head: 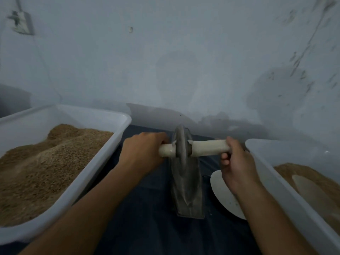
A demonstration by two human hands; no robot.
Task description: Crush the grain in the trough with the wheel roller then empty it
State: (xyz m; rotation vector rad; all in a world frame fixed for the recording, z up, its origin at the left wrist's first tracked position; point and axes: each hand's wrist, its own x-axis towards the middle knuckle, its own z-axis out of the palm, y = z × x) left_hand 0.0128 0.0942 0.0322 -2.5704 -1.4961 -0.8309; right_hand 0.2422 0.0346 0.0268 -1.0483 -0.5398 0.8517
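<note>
A dark blue sheet (147,227) covers the floor up to the pale wall. On it, toward the left edge, sits a white tub (103,162) heaped with brown grain. A second white tub (276,181) sits at the right edge. Between them stands the narrow metal trough (189,205), with a white plate (220,192) just beside it.

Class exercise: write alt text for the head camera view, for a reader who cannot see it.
Two hands, left hand and right hand, grip the pale handle of a metal wheel roller standing in a narrow trough. White tubs of brown grain sit on the left and right.
</note>
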